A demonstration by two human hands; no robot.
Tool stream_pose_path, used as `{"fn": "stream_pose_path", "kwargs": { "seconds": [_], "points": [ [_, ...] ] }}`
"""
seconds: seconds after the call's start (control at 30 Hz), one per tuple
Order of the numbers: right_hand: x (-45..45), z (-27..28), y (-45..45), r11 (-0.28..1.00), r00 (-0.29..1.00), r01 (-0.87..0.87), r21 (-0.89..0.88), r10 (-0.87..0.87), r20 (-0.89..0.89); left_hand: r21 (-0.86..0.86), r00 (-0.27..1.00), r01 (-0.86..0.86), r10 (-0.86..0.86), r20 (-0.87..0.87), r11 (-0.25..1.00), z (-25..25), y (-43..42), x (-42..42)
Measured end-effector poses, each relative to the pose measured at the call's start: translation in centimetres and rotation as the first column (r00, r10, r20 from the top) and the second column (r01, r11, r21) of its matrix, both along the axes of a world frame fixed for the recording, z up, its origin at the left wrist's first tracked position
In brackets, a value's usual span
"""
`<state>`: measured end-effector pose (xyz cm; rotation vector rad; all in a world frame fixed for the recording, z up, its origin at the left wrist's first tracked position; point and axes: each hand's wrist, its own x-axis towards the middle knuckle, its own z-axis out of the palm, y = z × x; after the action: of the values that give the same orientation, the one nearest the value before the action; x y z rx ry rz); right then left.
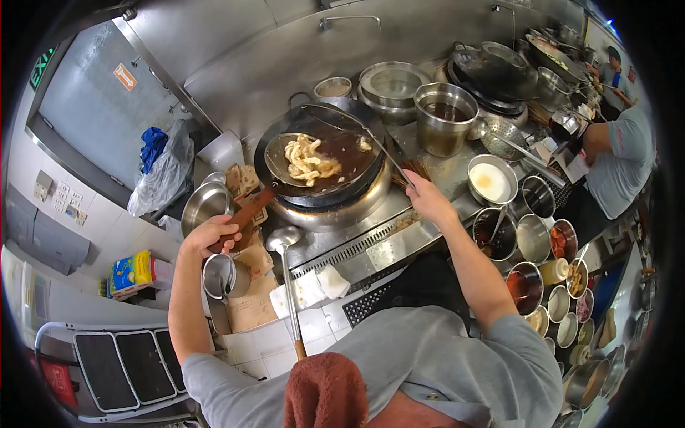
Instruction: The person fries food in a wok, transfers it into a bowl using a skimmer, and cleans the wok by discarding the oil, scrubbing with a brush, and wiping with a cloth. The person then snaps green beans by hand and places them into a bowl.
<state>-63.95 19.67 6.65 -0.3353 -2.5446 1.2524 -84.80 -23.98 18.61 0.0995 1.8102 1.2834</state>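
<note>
My left hand (216,235) is closed round the brown wooden handle (251,208) of a round strainer (280,151). Pale fried strips (307,160) lie in the strainer, which is over the left part of a large black wok (349,187) with dark oil. My right hand (428,197) grips a long thin metal utensil (389,153) that reaches across the wok; its far end is hard to make out. One small piece (364,144) is apart from the strips, at the wok's right side. A ladle (285,238) rests on the counter edge between my arms.
Right of the wok stand a deep metal pot (446,135), a bowl of white liquid (492,182) and several sauce containers (524,285). A metal bowl (207,208) and small pot (235,277) are at left. Another person (619,153) works at far right; one more stands behind.
</note>
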Motion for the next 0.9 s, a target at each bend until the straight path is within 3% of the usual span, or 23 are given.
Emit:
{"fn": "stream_pose_path", "kwargs": {
  "seconds": [0.23,0.3,0.43,0.57,0.7,0.73,0.9],
  "points": [
    [3.2,-2.2,-1.7,1.0,0.996,-0.008,-0.018,0.007,-0.092,0.02,0.997,0.031,-0.033,0.073,0.999,-0.6,4.3,2.7],
    [4.1,-1.8,-3.0,0.993,0.994,-0.016,-0.12,0.003,-0.105,0.096,0.992,-0.007,-0.005,0.126,0.995,-1.0,5.7,3.6],
    [4.2,-3.4,-5.1,0.999,0.99,-0.004,-0.046,-0.002,-0.143,0.218,0.968,-0.114,0.059,0.242,0.969,-1.2,7.8,4.9],
    [2.4,-3.3,-5.3,0.975,0.997,-0.037,-0.218,0.02,-0.078,0.282,0.935,-0.181,0.075,0.348,0.942,-2.6,9.0,4.7],
    [1.3,-1.8,-2.0,0.991,0.998,-0.008,-0.133,0.0,-0.06,0.302,0.93,-0.242,0.132,0.344,0.922,-4.4,8.5,4.8],
    [1.0,-2.7,-0.8,0.995,0.985,0.017,-0.095,-0.033,-0.172,0.317,0.93,-0.258,0.146,0.337,0.913,-4.4,8.4,5.2],
    [2.6,-1.4,1.7,0.988,0.986,-0.006,-0.152,-0.02,-0.167,0.347,0.939,-0.287,0.189,0.289,0.893,-4.4,8.0,7.1]
  ]
}}
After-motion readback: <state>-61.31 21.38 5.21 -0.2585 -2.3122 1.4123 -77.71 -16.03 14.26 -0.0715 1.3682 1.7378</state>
